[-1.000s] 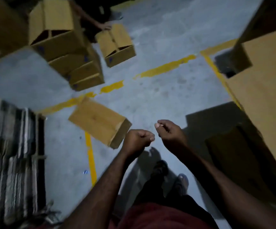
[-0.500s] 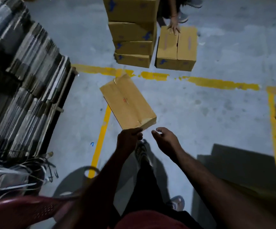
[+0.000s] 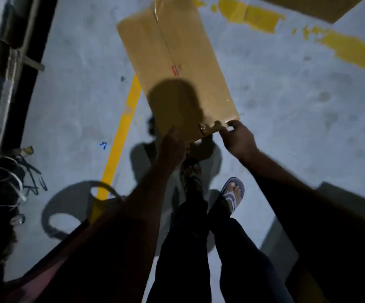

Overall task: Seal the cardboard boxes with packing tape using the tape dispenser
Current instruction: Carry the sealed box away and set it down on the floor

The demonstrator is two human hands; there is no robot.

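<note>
**Both hands at the near end of a taped box**

The cardboard box [image 3: 177, 51] lies flat on the concrete floor [image 3: 286, 106] in the upper centre of the frame. A glossy tape strip [image 3: 166, 42] runs along its middle seam. The right hand [image 3: 237, 138] curls its fingers over the near right corner. The left hand [image 3: 172, 141] meets the near edge, too blurred and shadowed to tell how its fingers lie. To shift the box cleanly, I'd grip both corners evenly and keep off the tape's loose end.
</note>
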